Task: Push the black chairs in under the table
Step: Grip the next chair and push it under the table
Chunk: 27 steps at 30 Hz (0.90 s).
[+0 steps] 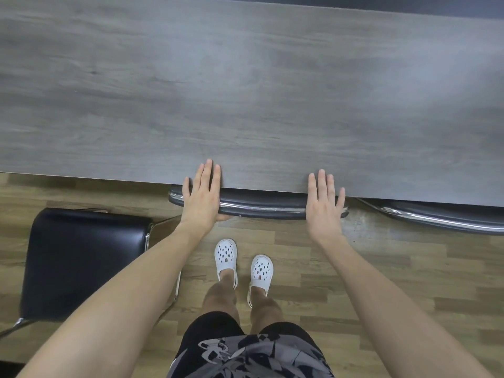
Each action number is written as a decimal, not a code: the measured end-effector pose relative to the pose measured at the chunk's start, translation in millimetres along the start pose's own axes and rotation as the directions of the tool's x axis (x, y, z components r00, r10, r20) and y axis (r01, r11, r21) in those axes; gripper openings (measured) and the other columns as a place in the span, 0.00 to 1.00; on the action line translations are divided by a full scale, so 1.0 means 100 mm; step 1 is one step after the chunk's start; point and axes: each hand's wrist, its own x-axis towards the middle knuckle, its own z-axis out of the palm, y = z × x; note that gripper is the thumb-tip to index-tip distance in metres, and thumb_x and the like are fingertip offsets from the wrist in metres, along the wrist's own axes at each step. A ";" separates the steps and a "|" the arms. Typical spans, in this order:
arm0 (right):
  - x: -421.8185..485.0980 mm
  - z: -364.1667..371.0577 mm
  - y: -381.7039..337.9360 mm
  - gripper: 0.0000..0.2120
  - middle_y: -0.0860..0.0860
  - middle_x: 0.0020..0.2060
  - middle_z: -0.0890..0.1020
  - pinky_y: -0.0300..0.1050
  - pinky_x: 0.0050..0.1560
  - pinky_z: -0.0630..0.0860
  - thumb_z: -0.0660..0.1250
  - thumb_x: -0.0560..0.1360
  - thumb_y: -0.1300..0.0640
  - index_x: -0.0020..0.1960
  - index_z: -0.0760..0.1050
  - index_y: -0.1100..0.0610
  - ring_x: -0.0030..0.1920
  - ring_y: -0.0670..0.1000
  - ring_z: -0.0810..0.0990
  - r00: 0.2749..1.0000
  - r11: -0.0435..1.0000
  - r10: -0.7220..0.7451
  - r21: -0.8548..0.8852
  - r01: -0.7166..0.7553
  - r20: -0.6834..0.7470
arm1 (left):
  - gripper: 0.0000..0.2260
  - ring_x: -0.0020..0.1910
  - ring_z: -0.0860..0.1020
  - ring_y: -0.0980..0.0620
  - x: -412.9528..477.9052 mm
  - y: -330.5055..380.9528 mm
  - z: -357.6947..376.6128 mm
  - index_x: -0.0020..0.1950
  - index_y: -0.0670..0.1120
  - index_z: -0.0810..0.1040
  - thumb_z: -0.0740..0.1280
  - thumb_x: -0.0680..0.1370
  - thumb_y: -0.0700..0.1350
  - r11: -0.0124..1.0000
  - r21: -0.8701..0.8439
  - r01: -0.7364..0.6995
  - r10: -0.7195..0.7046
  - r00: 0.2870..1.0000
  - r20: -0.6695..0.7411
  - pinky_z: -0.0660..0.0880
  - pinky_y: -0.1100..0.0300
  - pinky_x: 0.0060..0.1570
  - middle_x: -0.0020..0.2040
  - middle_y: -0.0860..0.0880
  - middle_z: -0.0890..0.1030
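Fingers of my left hand (pixel 201 197) and right hand (pixel 324 205) lie straight, gripping nothing, seemingly resting on the middle chair's backrest (pixel 261 208), tucked at the table (pixel 245 91) edge. Another black chair (pixel 84 257) stands out at left; a third chair (pixel 436 216) sits tucked at right.

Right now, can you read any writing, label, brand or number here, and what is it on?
No readable text anywhere in this view.
Shorts: a grey graphic print, no legible letters.
Clogs: no brand mark shows.
Table and chairs: no labels or numbers show.
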 end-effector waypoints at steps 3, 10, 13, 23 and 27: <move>-0.02 -0.04 0.02 0.40 0.57 0.79 0.43 0.57 0.76 0.43 0.61 0.75 0.70 0.79 0.41 0.60 0.78 0.59 0.42 0.999 0.999 -0.029 0.016 0.028 0.043 | 0.60 0.79 0.44 0.45 -0.02 -0.01 0.01 0.79 0.42 0.41 0.75 0.63 0.65 1.000 -0.009 -0.021 0.021 1.000 -0.001 0.49 0.43 0.75 0.80 0.44 0.42; -0.37 -0.06 -0.22 0.46 0.57 0.79 0.44 0.52 0.76 0.42 0.71 0.74 0.56 0.79 0.42 0.61 0.78 0.57 0.42 0.989 0.990 -0.139 0.008 0.139 0.056 | 0.54 0.79 0.43 0.46 -0.35 0.03 0.07 0.79 0.42 0.43 0.71 0.68 0.66 1.000 -0.002 0.007 -0.007 0.999 -0.031 0.48 0.46 0.76 0.80 0.44 0.42; -0.63 0.00 -0.39 0.43 0.57 0.79 0.45 0.50 0.76 0.48 0.68 0.75 0.59 0.79 0.44 0.61 0.79 0.56 0.43 0.983 0.982 -0.183 0.052 0.181 0.035 | 0.51 0.79 0.45 0.45 -0.62 0.05 0.12 0.79 0.41 0.47 0.72 0.70 0.63 1.000 -0.031 0.002 -0.004 0.998 -0.057 0.50 0.47 0.76 0.80 0.43 0.44; -1.12 -0.07 -0.75 0.39 0.58 0.79 0.48 0.51 0.74 0.56 0.68 0.76 0.53 0.78 0.50 0.60 0.78 0.57 0.49 0.953 0.950 -0.297 0.116 0.289 0.061 | 0.38 0.79 0.44 0.47 -1.32 -0.11 0.23 0.78 0.42 0.54 0.64 0.76 0.60 0.999 -0.037 -0.024 0.023 0.999 -0.045 0.49 0.49 0.76 0.80 0.45 0.46; -1.30 -0.01 -0.92 0.38 0.57 0.78 0.52 0.52 0.73 0.56 0.66 0.77 0.48 0.78 0.50 0.59 0.78 0.58 0.51 0.955 0.951 -0.294 0.109 0.288 0.047 | 0.37 0.79 0.46 0.48 -1.53 -0.31 0.36 0.79 0.42 0.51 0.61 0.78 0.60 0.998 -0.066 -0.010 0.006 0.999 -0.054 0.50 0.50 0.76 0.80 0.45 0.47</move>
